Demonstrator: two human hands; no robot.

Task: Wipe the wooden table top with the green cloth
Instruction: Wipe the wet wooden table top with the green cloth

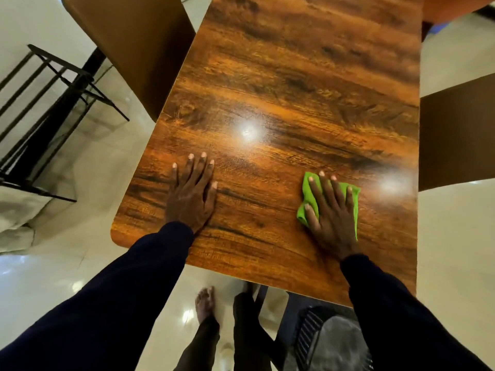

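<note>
The glossy wooden table top [294, 84] fills the middle of the view and runs away from me. A bright green cloth [306, 194] lies flat on its near right part. My right hand [330, 212] presses down on the cloth with straight, spread fingers and covers most of it. My left hand [191, 194] rests flat on the bare wood near the table's left edge, fingers straight, holding nothing. Dark sleeves cover both forearms.
A brown chair [128, 38] stands at the table's left side, with a black metal rack [48, 103] farther left. A dark brown surface [458, 135] sits at the right. Below the near edge are my bare feet [205, 303] and a black chair [316, 338].
</note>
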